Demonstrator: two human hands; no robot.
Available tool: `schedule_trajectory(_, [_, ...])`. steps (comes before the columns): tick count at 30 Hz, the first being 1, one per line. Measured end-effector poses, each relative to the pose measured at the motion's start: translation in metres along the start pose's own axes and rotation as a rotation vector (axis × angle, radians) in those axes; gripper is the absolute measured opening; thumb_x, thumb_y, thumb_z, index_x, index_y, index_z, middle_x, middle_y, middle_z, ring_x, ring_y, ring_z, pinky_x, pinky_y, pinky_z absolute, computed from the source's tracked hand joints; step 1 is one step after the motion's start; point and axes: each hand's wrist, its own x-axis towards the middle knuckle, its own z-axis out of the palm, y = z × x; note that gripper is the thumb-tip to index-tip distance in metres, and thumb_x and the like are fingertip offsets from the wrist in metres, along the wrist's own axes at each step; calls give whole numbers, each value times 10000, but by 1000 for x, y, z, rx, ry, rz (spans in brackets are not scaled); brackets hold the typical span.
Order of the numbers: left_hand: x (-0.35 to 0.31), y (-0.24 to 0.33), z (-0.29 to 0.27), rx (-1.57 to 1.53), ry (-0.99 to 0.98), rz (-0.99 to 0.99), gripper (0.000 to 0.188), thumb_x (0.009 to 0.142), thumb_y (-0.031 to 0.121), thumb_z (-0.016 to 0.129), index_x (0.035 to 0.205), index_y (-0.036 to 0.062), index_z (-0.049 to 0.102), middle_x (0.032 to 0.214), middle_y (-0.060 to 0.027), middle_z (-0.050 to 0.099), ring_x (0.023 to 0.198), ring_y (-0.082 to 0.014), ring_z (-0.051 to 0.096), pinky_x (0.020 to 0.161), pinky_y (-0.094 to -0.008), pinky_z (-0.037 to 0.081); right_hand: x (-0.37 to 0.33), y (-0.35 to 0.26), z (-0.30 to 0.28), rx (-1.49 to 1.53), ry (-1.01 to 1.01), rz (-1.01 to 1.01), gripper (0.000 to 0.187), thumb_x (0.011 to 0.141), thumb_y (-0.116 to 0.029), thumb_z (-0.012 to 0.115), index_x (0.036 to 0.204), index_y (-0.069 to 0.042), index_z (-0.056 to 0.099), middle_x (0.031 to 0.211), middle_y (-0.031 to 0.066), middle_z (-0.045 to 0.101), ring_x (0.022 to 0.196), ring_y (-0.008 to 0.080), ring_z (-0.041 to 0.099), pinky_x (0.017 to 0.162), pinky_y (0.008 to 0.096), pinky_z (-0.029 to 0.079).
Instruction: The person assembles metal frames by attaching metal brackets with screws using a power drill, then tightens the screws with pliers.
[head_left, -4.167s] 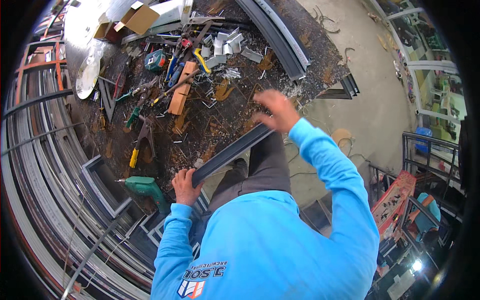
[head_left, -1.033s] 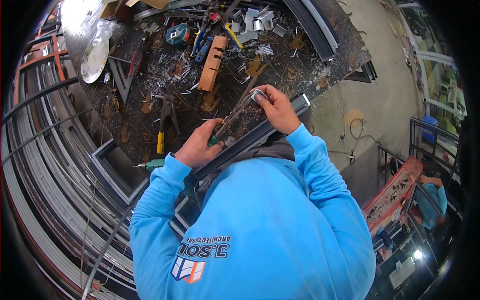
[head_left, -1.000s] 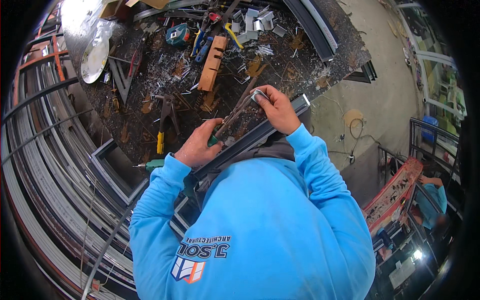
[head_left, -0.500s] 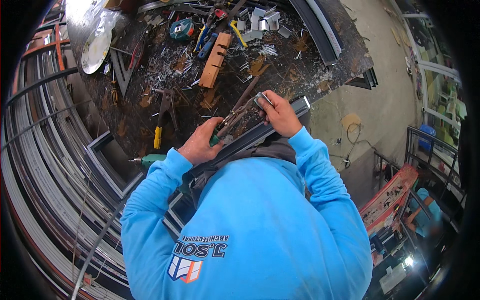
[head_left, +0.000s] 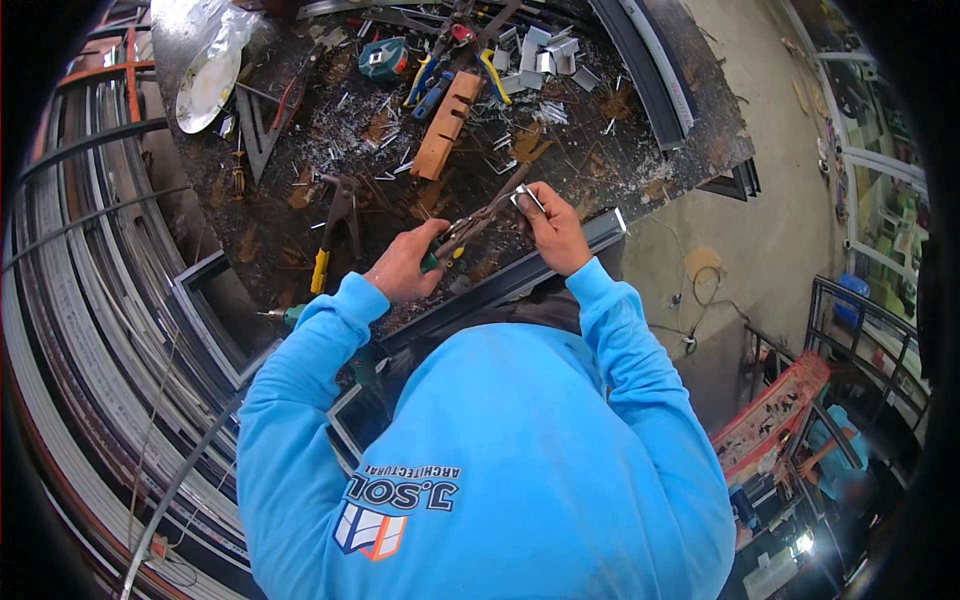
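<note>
My left hand is closed on the green handle of a long, narrow, dark metal tool that looks like a file. Its shaft slants up to the right, past my other hand. Pinched between the thumb and fingers of my right hand is a small silver metal bracket, held against or just beside the shaft; the exact contact cannot be made out. A dark grey metal profile lies below both hands along the near table edge. By my left sleeve, a green drill is partly hidden.
The dark worktable carries metal shavings, yellow-handled pliers, a notched wooden block, a tape measure, cut silver brackets and a set square. Long profiles fill racks at left. Another person is at lower right.
The view has shifted slightly. My left hand has moved a little forward over the table with the tool; my right hand still grips the bracket. More of the drill is now covered by my sleeve.
</note>
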Motion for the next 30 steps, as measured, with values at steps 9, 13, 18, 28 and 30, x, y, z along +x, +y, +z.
schedule_trajectory(9, [18, -41, 14, -52, 74, 87, 563, 885, 47, 727, 1412, 4, 534, 1145, -307, 713, 1104, -497, 697, 947, -512, 555, 26, 15, -1, -23, -37, 22, 221, 1165, -285, 561, 1116, -79, 626, 803, -37, 596, 715, 46, 541, 635, 259, 460])
schedule_trajectory(13, [14, -34, 8, -13, 10, 31, 576, 900, 56, 721, 1438, 14, 522, 1156, -309, 707, 1138, -508, 681, 960, -541, 545, 21, 10, -5, -34, -54, 143, 216, 1159, -278, 570, 1141, -73, 639, 822, -19, 631, 717, 52, 584, 631, 275, 487])
schedule_trajectory(18, [8, -33, 3, -57, 14, 53, 597, 910, 61, 723, 1458, 17, 491, 1183, -318, 697, 1158, -515, 663, 963, -563, 535, 29, 15, 0, -85, -100, 119, 221, 1156, -286, 574, 1162, -77, 648, 837, -3, 665, 720, 66, 604, 634, 275, 489])
schedule_trajectory(28, [23, -53, 14, 14, 11, 44, 522, 891, 41, 745, 1376, 25, 553, 1077, -294, 728, 1027, -493, 715, 880, -538, 567, 26, 14, -11, 180, -182, 257, 248, 1150, -341, 585, 1172, -97, 627, 824, -22, 631, 719, 54, 581, 609, 242, 484])
schedule_trajectory(30, [20, -50, 11, 14, 36, 66, 525, 897, 47, 749, 1384, 26, 553, 1081, -296, 727, 1039, -496, 711, 885, -540, 566, 24, 11, -10, 45, -143, 230, 306, 1164, -392, 539, 1168, -97, 620, 813, -21, 612, 710, 57, 556, 621, 246, 473])
